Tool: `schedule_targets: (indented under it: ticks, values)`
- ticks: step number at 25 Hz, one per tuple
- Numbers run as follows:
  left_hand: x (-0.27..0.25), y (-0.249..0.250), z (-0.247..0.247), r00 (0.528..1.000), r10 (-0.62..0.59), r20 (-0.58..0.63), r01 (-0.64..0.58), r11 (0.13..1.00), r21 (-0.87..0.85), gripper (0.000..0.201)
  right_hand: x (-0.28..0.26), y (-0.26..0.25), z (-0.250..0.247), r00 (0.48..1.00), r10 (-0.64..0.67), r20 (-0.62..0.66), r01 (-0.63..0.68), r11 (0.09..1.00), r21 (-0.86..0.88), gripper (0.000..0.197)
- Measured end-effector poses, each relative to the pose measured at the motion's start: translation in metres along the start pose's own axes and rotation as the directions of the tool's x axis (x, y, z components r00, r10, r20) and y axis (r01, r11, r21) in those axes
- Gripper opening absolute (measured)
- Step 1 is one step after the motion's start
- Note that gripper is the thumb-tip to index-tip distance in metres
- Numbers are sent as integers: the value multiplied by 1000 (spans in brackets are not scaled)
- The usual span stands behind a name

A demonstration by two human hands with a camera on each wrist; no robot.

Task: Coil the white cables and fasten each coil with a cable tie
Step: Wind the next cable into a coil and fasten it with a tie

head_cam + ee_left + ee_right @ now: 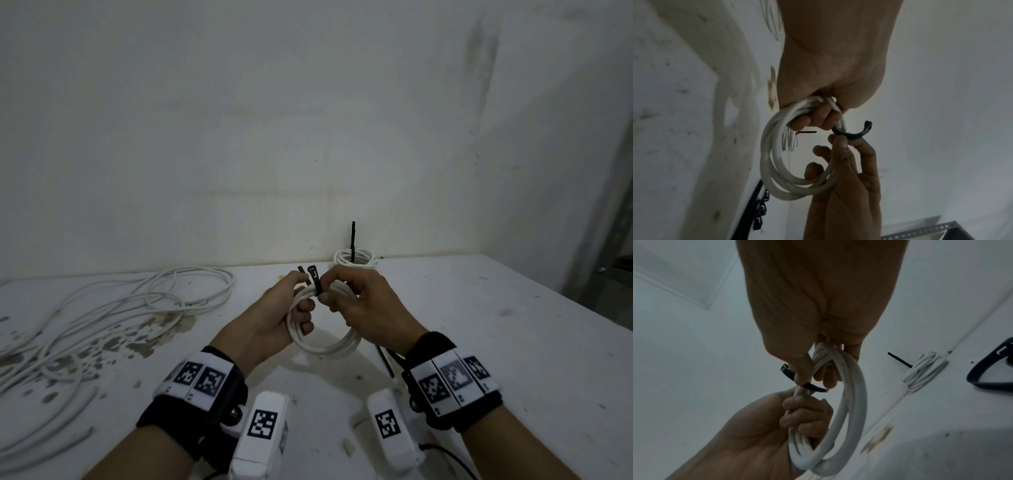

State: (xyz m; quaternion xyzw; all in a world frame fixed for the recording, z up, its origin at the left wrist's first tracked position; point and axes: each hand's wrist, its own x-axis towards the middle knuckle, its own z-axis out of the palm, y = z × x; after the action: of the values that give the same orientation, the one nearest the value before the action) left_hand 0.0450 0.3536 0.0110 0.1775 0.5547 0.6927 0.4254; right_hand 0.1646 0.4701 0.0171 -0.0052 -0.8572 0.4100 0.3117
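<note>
Both hands are raised above the middle of the white bench [479,342], working one coil. The left hand [274,318] has its fingers curled round the left side of the white cable coil [329,346], a clamped grip on several turns bunched together. The coil is a round hank of smooth white cable, four or five loops, hanging down between the two hands; its lower arc is just above the bench.

The right hand [363,308] pinches a black cable tie [315,281] at the top of the coil, thumb and forefinger closed on the strap. The tie curves round the bundled turns; its square head stands up above the fingers, and a second black end shows beside it, not yet threaded as far as I can tell. The remaining right fingers curl around the coil's right side.

Far centre, against the wall [308,120], sits a finished coil [355,262], small and tight, with a black tie tail pointing straight up. Left side of bench: loose white cables [137,308] in a sprawling tangle, running to the near-left edge. Spare black ties [387,363] lie on the bench under the right wrist. Bench surface is stained and chipped on the left.
</note>
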Motion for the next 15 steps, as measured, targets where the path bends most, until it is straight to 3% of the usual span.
schedule_targets:
  ticks: [4,7,10,15]
  values:
    - [-7,3,-6,998,-66,18,63,991,122,45,4,3,1,998,18,-67,-14,998,64,7]
    - [-11,4,0,998,57,13,-58,997,57,33,5,4,5,998,66,-18,-64,993,99,5]
    - [-10,6,5,981,176,-85,-169,982,86,33,6,3,9,1000,-14,-20,13,997,-71,8]
    - [-7,6,1,941,275,-199,-242,955,174,31,3,-5,8,1000,-12,23,17,976,-216,19]
